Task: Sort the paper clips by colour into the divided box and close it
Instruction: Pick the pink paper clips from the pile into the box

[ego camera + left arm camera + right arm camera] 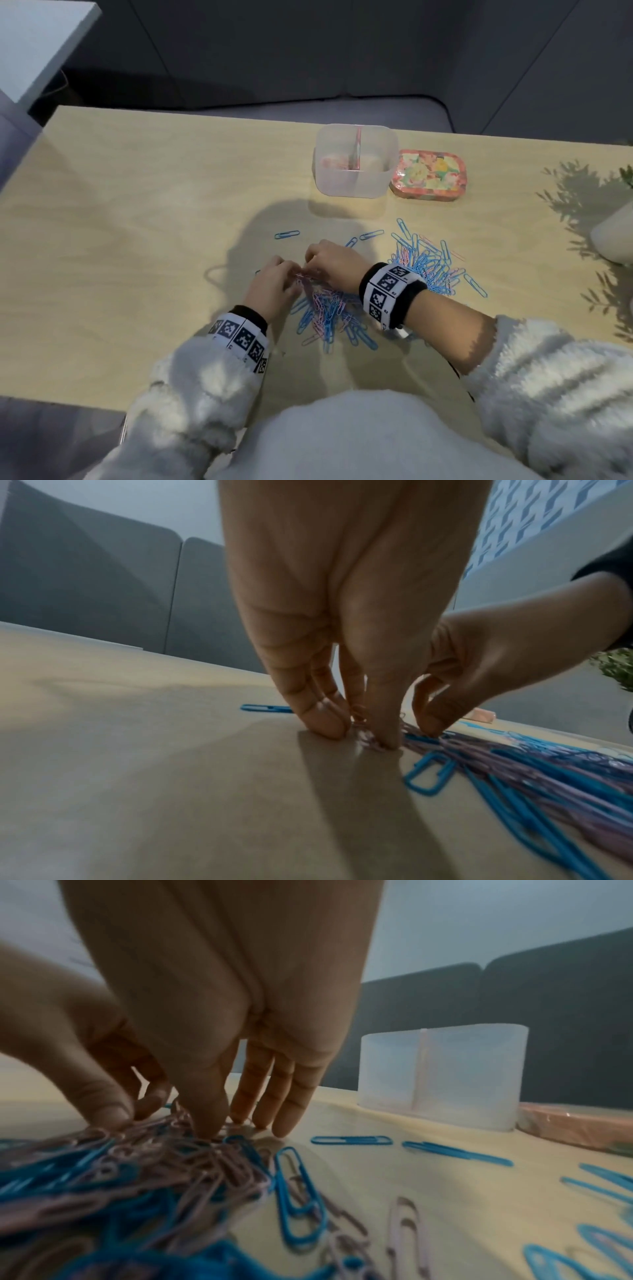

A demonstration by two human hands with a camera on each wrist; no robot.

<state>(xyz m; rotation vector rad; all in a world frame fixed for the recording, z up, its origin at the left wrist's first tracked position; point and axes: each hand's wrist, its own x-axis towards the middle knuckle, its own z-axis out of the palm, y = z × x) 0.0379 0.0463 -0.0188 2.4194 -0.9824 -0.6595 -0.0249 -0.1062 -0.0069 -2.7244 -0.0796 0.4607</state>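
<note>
Left hand (274,286) is down on the worktop (137,205) at the far edge of the mixed pile (329,315), fingers (318,718) curled together and pinching a few pink clips (368,741). Risk there: the pinks are tangled with blues, so lifting a pinch could easily drag a blue one along and it'd end up in the wrong half.

Right hand (334,262) is right beside it, thumb and forefinger closed on the same pink bunch, other fingers (281,1107) straight with their tips on the wood. With both hands tugging one knot, I'd guess clips could flick off and scatter, maybe off the edge.

Further right and back sits the box (356,161), open, looks like some pink already in its left half; the right half looks empty, though it's hard to tell. It looks light, so a careless drop-off could nudge it.

The lid (428,174) lies touching its right side. A second, mostly blue heap (428,263) sits near the right wrist, and a sleeve could sweep it.
</note>
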